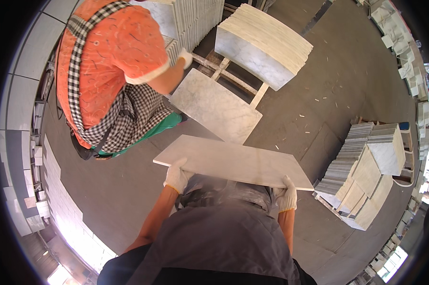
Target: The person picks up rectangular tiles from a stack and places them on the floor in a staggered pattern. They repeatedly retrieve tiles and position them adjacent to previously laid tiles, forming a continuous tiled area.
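Observation:
A long, pale stone tile (233, 161) is held level in front of my waist. My left hand (177, 175), in a white knit glove, grips its left end with the thumb on top. At the opposite end my right hand (286, 194), gloved the same way, holds the near right edge. Most of the fingers are hidden under the tile. Just beyond lies another white marble tile (217, 107), apart from the stack and close to the co-worker's gloved hand (185, 58).
A co-worker (115, 57) in an orange top and checked apron is at the left. Upright tile stacks stand at the far middle (262, 45) and top left (195, 23). Wooden bars (259, 95) lie beneath. More stacked tiles (361, 171) stand at the right on the grey floor (115, 199).

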Available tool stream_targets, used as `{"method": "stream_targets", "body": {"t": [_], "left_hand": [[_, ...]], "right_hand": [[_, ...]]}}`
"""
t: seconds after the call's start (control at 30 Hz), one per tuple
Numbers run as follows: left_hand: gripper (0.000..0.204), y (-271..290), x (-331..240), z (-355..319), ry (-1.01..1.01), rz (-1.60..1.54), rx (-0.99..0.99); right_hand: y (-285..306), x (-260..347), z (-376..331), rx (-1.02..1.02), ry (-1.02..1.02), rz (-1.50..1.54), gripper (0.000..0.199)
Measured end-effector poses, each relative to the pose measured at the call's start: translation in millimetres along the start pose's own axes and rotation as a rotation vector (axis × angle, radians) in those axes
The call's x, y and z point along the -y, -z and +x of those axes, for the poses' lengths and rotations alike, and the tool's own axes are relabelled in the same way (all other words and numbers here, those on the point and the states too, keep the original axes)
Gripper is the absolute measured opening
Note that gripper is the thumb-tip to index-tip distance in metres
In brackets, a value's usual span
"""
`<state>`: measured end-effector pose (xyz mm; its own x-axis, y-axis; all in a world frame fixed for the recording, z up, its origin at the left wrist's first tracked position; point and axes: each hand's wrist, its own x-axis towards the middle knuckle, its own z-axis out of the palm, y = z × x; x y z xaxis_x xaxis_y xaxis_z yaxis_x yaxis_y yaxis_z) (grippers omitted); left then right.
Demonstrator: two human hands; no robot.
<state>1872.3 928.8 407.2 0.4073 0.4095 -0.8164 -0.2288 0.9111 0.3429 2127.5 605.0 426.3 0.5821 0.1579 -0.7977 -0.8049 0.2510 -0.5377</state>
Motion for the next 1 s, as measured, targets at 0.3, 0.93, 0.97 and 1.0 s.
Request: {"method": "stream_targets", "body": {"t": [0.3, 0.93, 0.97, 1.0], "left_hand": [[0.043, 29.2, 57.4, 3.4, -0.038, -0.122, -0.021], [0.044, -112.4, 161.7, 78.4, -0.145, -0.030, -0.205], [0.044, -123.7, 161.9, 85.8, -0.154, -0.012, -0.195], [0.043, -136.1, 161.4, 97.3, -0.163, 0.001, -0.182]], "right_hand": [[38.0, -3.3, 38.1, 0.050, -0.055, -0.131, 0.034], [75.3, 100.1, 212.4, 0.104, -0.069, -0.146, 0.033], [71.1, 105.7, 219.4, 0.095, -0.140, -0.030, 0.033], [66.8, 115.0, 225.8, 0.068, -0.188, 0.040, 0.034]]}}
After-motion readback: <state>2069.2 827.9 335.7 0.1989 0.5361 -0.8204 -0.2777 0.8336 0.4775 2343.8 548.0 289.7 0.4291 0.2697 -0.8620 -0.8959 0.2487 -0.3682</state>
